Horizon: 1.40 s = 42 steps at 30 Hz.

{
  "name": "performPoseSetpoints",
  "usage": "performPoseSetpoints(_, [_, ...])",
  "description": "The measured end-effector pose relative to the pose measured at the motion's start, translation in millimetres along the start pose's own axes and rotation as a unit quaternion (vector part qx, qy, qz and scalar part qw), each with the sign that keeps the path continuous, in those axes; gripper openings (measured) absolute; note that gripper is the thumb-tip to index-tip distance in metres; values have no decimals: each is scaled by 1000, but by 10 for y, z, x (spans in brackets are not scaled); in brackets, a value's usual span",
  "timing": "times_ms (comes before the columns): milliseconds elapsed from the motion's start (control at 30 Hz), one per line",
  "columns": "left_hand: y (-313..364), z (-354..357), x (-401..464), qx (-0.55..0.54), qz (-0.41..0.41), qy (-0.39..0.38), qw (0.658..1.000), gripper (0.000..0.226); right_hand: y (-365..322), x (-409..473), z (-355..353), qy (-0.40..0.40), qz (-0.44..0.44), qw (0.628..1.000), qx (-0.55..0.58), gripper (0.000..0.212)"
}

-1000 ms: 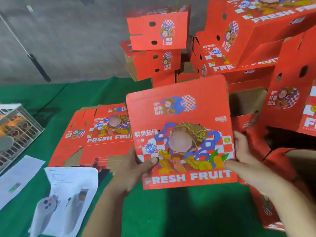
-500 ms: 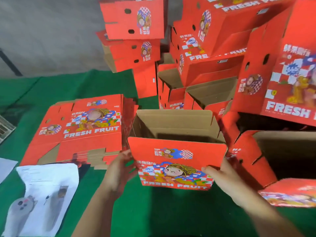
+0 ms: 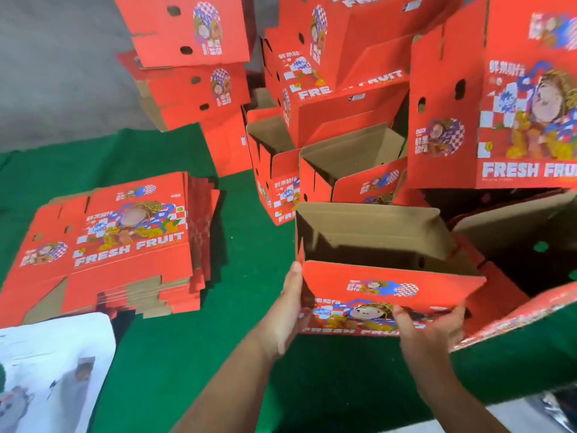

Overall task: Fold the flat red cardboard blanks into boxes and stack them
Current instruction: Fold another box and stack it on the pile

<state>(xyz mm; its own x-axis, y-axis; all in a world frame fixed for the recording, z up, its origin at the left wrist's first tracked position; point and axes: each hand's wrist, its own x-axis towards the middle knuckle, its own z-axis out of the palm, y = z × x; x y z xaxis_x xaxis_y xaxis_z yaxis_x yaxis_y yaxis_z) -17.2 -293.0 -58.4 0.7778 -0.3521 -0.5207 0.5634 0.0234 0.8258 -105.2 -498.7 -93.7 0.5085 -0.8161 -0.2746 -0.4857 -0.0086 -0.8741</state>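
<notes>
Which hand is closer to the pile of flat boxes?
Left. The left hand is on the opened box's side facing the flat stack; the right hand grips its far corner.

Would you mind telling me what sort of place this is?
Probably a packing workstation: a stack of flat blanks lies on a green-covered table, with folded fruit boxes piled behind.
</notes>
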Motion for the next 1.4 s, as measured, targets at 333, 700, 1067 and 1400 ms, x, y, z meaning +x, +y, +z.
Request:
performPoseSetpoints(333, [-128,-107,-244,-50,28,131,990,49,-49,-499,444,-248,203,943,94,43])
performPoseSetpoints(700, [21,-103,-211,13,121,65,990,58,65,179,303,6,82,987,134,59])
performPoseSetpoints(1067, [178,-155,-115,-8,30,78,996,75,305,708,238,-96,118,980,128,24])
performPoseSetpoints(1400, [463,-28,61,-20,-28,59,998,49,333,927,346,-52,424,766,481,36])
